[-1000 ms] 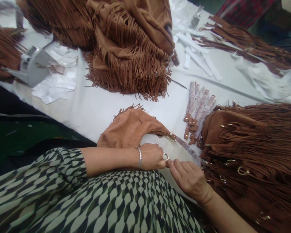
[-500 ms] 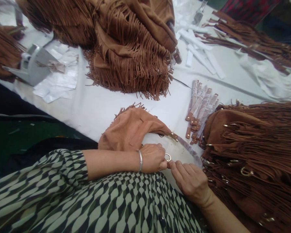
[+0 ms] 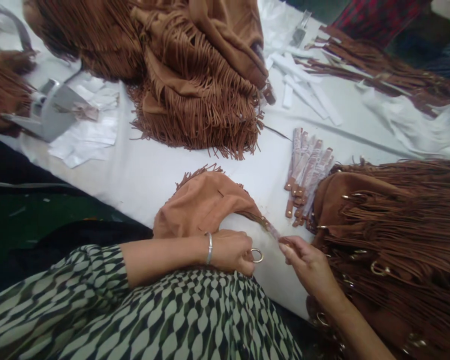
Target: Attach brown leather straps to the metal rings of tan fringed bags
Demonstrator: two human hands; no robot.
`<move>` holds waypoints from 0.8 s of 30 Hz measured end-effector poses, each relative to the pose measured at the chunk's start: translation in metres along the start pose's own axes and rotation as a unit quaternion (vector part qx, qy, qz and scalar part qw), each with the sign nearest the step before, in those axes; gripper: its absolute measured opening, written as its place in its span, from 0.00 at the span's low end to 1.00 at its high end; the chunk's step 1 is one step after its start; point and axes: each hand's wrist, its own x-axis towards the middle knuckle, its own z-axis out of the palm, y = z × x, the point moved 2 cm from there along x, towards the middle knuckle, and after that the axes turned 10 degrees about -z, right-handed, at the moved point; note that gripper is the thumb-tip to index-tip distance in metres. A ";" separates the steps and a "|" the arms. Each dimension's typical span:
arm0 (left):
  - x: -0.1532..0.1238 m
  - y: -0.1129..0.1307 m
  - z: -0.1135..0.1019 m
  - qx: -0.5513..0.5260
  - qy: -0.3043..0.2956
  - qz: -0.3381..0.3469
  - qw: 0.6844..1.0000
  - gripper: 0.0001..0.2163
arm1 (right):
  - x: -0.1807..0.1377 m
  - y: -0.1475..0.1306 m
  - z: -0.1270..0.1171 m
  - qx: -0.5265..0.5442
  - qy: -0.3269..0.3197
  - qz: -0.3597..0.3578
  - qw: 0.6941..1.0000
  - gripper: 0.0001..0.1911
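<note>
A tan suede bag (image 3: 195,200) with fringe along its far side lies on the table in front of me. My left hand (image 3: 234,251), with a silver bangle at its wrist, is closed at the bag's near end. From its fingers sticks out a gold metal ring (image 3: 257,255); whatever joins the ring to the bag is hidden by the hand. My right hand (image 3: 303,257) pinches a plastic-wrapped strap (image 3: 273,231), which runs to a metal fitting on the bag's other end. The strap's free end is hidden in the fingers.
Several wrapped straps (image 3: 307,175) lie beyond my right hand. A heap of brown fringed bags (image 3: 378,240) stands at the right, another fringed pile (image 3: 198,80) at the back. A metal tape dispenser (image 3: 56,110) and white papers (image 3: 93,140) are at the left.
My right hand has drawn away from the ring and moved up and right along the strap. My left hand keeps the ring, which now stands out more clearly.
</note>
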 end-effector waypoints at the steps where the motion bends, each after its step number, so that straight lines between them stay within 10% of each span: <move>1: 0.001 -0.002 -0.003 -0.017 0.017 -0.012 1.000 0.11 | -0.001 -0.002 0.002 0.059 -0.036 0.028 0.997 0.14; 12: 0.003 -0.030 -0.022 -0.483 -0.069 -0.006 0.873 0.12 | 0.006 -0.027 0.032 0.431 -0.097 0.108 0.890 0.22; 24: -0.024 -0.025 -0.023 -0.291 0.010 0.043 0.956 0.14 | -0.017 -0.045 0.029 0.460 -0.186 0.117 0.860 0.22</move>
